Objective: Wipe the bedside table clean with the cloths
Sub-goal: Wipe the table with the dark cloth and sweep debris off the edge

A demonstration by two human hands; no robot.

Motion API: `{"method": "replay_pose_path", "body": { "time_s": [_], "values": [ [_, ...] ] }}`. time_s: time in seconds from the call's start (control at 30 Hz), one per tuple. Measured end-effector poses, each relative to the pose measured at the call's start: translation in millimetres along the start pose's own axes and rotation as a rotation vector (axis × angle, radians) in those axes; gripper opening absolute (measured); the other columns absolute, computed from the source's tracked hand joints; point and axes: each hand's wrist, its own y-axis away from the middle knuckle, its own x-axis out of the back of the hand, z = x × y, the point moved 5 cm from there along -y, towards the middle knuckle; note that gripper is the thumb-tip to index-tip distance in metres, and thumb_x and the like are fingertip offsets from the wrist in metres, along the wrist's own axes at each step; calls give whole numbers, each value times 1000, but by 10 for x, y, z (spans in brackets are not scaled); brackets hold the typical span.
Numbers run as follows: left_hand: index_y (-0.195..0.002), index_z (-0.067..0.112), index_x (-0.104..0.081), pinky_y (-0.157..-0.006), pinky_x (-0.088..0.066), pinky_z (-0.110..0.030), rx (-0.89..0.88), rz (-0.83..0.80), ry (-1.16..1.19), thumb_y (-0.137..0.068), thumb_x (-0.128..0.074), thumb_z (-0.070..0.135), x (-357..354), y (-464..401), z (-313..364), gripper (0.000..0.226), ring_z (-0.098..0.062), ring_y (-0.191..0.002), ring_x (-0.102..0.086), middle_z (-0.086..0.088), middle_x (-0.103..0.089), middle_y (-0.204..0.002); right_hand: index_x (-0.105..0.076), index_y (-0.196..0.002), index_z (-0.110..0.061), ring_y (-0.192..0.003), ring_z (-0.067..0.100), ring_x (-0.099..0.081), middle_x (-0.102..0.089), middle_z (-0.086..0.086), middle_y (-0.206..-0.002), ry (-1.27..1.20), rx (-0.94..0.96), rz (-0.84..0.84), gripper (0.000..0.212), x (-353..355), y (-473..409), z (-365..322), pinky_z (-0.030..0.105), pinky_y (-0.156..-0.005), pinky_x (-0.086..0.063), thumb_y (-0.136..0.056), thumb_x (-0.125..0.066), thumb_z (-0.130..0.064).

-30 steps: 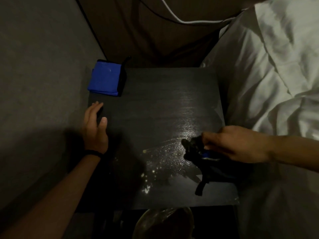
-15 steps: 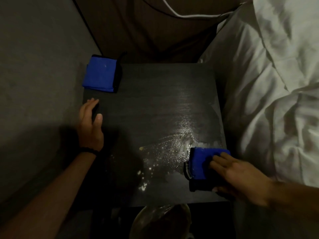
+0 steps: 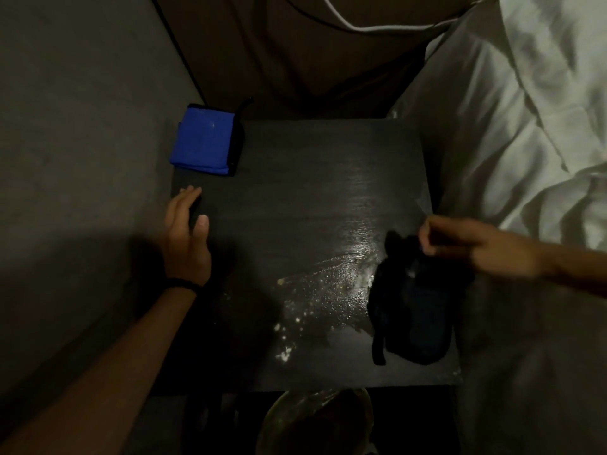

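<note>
The black bedside table carries a wet, crumb-speckled smear across its near middle. My right hand pinches the top of a dark blue cloth, which hangs crumpled over the table's near right part, a black strap dangling from it. My left hand rests flat on the table's left edge, fingers straight. A second cloth, bright blue and folded, lies on the far left corner.
A bed with pale rumpled sheets borders the table on the right. A grey wall stands on the left. A white cable runs behind. A round glassy object sits below the table's front edge.
The right hand has moved from pressing the cloth flat at the near right edge to lifting it bunched, further from me. The left hand stays put.
</note>
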Motion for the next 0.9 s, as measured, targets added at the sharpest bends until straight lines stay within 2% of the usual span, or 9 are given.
{"method": "replay_pose_path", "body": {
  "time_s": [0.1,0.17,0.2,0.3,0.4,0.47,0.57,0.77,0.9],
  "values": [
    [-132,1,-51,-109,-33,-42,-2,-2,-8,-94,-25,47,-3,-6,-25,66,-29,-133,-42,-21,-48,-140,-59,-93,-23,-85,4,-57,-62,2,-91,-32,-94,147,23,322,-357,159,24,-82,-46,-99,-55,-1],
    [-132,0,-51,-109,-33,-41,-11,0,-2,-94,-25,46,-8,-7,-31,65,-31,-133,-42,-22,-48,-140,-58,-102,-13,-96,18,-57,-64,15,-102,-95,-204,296,8,401,-523,293,42,-93,-46,-102,-53,-7],
    [-132,-1,-50,-109,-33,-41,-21,2,-2,-95,-25,48,-8,-9,-31,67,-32,-133,-42,-22,-48,-139,-57,-110,-10,-101,23,-58,-64,18,-111,-77,-251,383,10,405,-542,343,47,-96,-45,-103,-52,-16],
    [-132,-1,-50,-109,-32,-37,-41,1,-7,-95,-20,61,-12,-8,-26,79,-31,-132,-43,-23,-48,-139,-45,-140,-18,-130,28,-49,-51,14,-144,316,-220,470,59,178,-374,256,41,-109,-39,-98,-41,-59],
    [-132,0,-51,-108,-32,-35,-37,6,-11,-92,-17,67,-15,-12,-27,85,-29,-132,-43,-21,-48,-139,-13,-160,-19,-154,25,-9,-8,10,-168,602,-126,401,89,-538,-110,238,45,-124,-17,-94,-21,-78],
    [-132,1,-51,-109,-33,-38,-42,14,-10,-92,-17,68,-7,-13,-33,85,-29,-132,-44,-20,-48,-140,-5,-160,-10,-155,24,4,2,12,-168,706,-146,365,90,-1010,-55,244,46,-124,-12,-97,-13,-74],
    [-133,2,-51,-109,-34,-37,-34,32,27,-92,-18,67,-4,-2,-60,84,-27,-132,-44,-19,-48,-140,-6,-158,-1,-155,28,7,3,17,-167,769,-217,408,83,-1268,-151,203,48,-124,-13,-102,-7,-63],
    [-134,7,-51,-107,-29,-20,-17,40,54,-91,-16,69,15,-12,-105,83,-22,-131,-44,-16,-47,-141,-6,-157,0,-155,30,6,0,19,-167,824,-165,421,78,-1397,-423,-55,50,-124,-13,-104,-8,-57],
    [-133,26,-50,-107,-34,-29,102,79,218,-92,-26,55,40,-16,-176,56,-12,-130,-44,-5,-47,-142,-7,-158,-1,-155,30,8,2,17,-167,881,-99,373,77,-1496,-585,-255,50,-124,-13,-105,-9,-57]
  ]
}}
